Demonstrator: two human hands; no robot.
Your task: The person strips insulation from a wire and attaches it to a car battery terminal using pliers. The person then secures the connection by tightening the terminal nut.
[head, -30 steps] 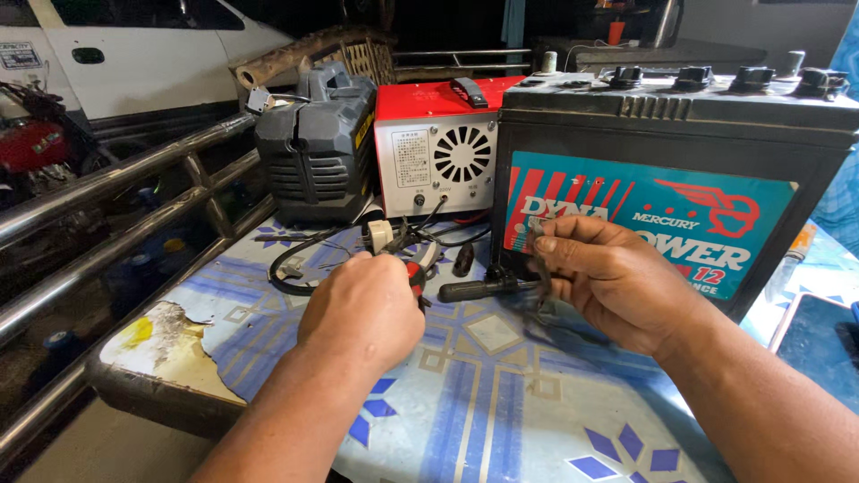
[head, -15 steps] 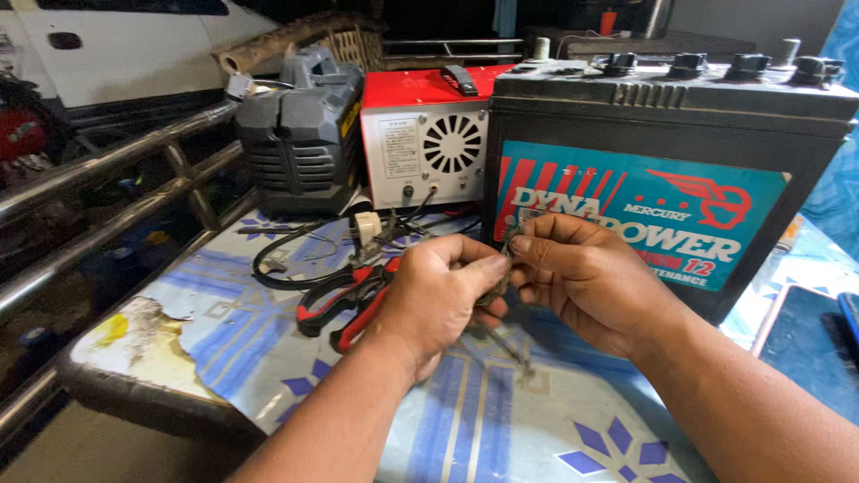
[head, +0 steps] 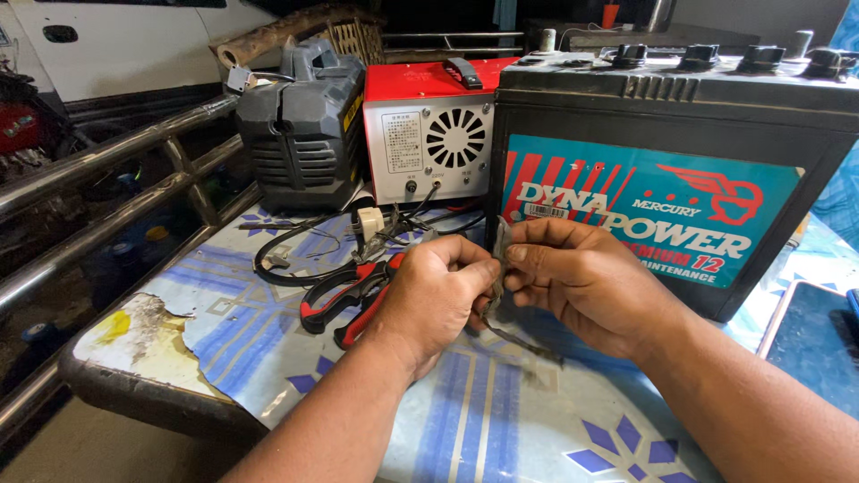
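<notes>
Head view shows, largest first, the desk (head: 501,420) with its blue-patterned cover, carrying everything else. At the right rear stands the battery (head: 662,179), a black case with a teal label, upright, its front face just behind both hands. Left of it stands the red-topped charger (head: 429,134), and left again the grey case (head: 300,125). A black cable (head: 277,259) loops on the desk in front of these two.

Red-handled pliers (head: 344,300) lie flat just left of the left hand, handles pointing toward the desk's near-left edge, jaws hidden behind the knuckles.

The wire (head: 523,342) is the thing in work. It is held between the two hands at the centre of the desk. Its long axis runs from an upper end standing at the fingertips, down and to the right, trailing onto the desk below the right hand.

The left hand (head: 434,291) is curled closed, fingertips pinching the wire. The right hand (head: 586,282) faces it, thumb and forefinger pinching the same wire. The hands touch at the fingertips; neither is nearer.
</notes>
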